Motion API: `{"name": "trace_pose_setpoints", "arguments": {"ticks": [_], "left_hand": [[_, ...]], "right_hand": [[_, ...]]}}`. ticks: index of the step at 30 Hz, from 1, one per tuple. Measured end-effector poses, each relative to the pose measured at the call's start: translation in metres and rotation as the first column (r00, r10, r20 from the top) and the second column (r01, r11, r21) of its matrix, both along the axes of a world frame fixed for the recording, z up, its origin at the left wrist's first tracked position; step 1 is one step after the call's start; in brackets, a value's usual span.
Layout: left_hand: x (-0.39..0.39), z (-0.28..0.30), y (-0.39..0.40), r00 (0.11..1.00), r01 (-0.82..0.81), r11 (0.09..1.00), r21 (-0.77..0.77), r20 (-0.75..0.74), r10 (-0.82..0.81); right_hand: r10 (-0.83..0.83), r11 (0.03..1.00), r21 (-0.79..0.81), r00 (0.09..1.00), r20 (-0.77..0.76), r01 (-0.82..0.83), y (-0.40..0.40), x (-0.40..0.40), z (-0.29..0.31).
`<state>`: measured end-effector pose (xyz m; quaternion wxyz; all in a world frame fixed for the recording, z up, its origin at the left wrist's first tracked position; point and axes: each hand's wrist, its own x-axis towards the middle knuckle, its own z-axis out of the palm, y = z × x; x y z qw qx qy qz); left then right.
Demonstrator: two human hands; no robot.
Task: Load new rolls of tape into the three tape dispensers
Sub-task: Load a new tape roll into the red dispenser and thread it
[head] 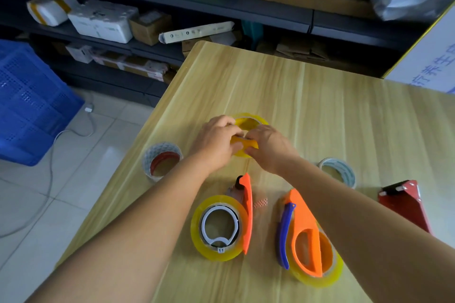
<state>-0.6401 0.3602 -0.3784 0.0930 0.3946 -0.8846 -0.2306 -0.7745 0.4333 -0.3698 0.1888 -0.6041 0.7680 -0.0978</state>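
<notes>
While both hands pinch the yellow tape roll [246,135] on the worktop [344,118], left grip [216,139] and right grip [267,146] closed on its near edge, I judge it light, stiff and slick; I'd hold the rim, clear of the sticky end.

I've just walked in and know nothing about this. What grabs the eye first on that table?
Mid-table, the left hand and right hand both grip a yellow tape roll. Nearer the camera lie two orange dispensers already holding yellow tape, one on the left and one with a blue handle on the right. A red dispenser lies at the far right.
</notes>
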Motion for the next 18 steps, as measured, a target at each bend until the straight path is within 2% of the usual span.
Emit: {"name": "trace_pose_setpoints", "arguments": {"ticks": [5, 7, 11, 16, 18], "left_hand": [[-0.027, 0.023, 0.009, 0.995, -0.060, 0.996, 0.063, -0.075, 0.064], [-0.038, 0.030, 0.017, 0.991, -0.065, 0.986, 0.152, -0.104, 0.082], [-0.065, 0.038, 0.040, 0.990, 0.036, 0.948, 0.316, -0.139, 0.008], [-0.097, 0.044, 0.085, 0.974, 0.146, 0.934, 0.325, -0.211, -0.079], [-0.109, 0.040, 0.105, 0.969, 0.169, 0.910, 0.378, -0.233, -0.083]], "right_hand": [[-0.091, 0.987, -0.132, 0.995, 0.036, 0.095, 0.033, -0.025, 0.013], [-0.120, 0.977, -0.169, 0.991, 0.058, 0.128, 0.052, -0.033, 0.018], [-0.209, 0.946, -0.241, 0.976, 0.065, 0.218, 0.096, -0.046, 0.030], [-0.352, 0.883, -0.320, 0.935, 0.034, 0.344, 0.157, -0.057, 0.037], [-0.404, 0.851, -0.358, 0.915, 0.020, 0.383, 0.182, -0.062, 0.034]]}}
